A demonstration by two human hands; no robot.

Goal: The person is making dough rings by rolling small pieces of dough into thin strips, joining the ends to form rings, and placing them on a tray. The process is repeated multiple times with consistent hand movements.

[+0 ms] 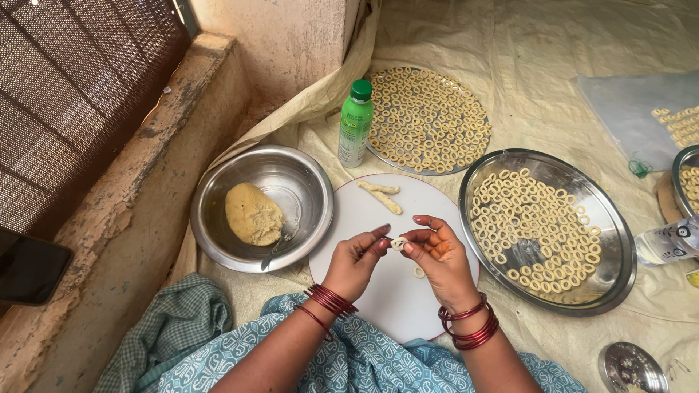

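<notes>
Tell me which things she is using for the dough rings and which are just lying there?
In use: dough ring in both hands, white board, dough strips, dough lump in bowl, ring tray.

Lying about: green bottle, phone, clear bottle.

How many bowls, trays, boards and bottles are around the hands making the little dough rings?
Steel bowl with dough lump: 1
Round trays of dough rings: 2 (flat tray, deep steel tray)
White round board: 1
Green bottle: 1
Clear bottle: 1
Total: 6
</notes>
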